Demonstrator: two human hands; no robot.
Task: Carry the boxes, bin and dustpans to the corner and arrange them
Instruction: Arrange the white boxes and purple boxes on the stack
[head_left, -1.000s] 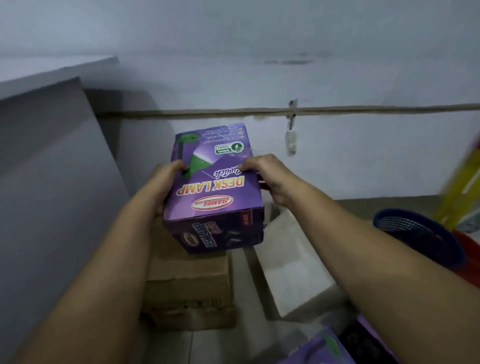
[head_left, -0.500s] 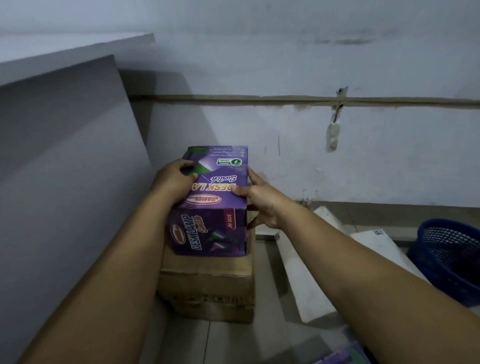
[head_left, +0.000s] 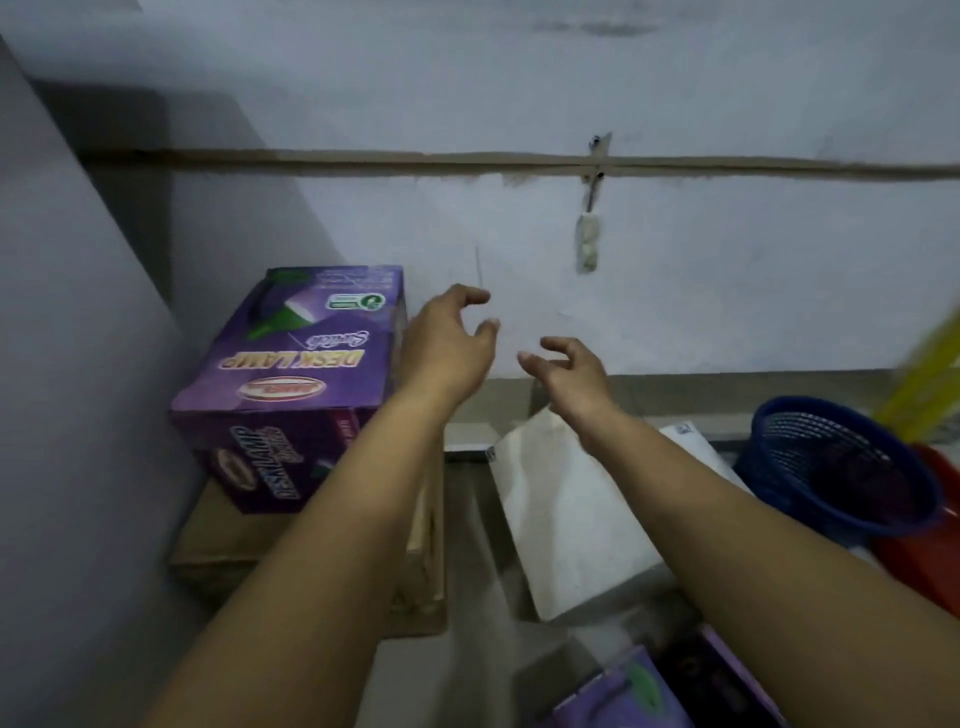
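Observation:
A purple desk lamp box (head_left: 291, 374) rests on a brown cardboard box (head_left: 249, 540) in the corner, by the grey panel on the left. My left hand (head_left: 447, 343) hovers just right of the purple box, fingers apart, holding nothing. My right hand (head_left: 566, 374) is a little further right, also open and empty, above a white box (head_left: 566, 519) lying tilted on the floor. A blue mesh bin (head_left: 841, 467) sits at the right. A second purple box (head_left: 670, 686) shows at the bottom edge.
A grey panel (head_left: 78, 364) leans along the left side. The white wall (head_left: 623, 286) behind carries a brown strip and a small hanging fitting. A red object (head_left: 930, 551) and a blurred yellow handle (head_left: 930, 374) lie at the far right beyond the bin.
The purple desk lamp box went down onto the brown box and both hands let go of it. They have lifted off and shifted right, fingers now spread.

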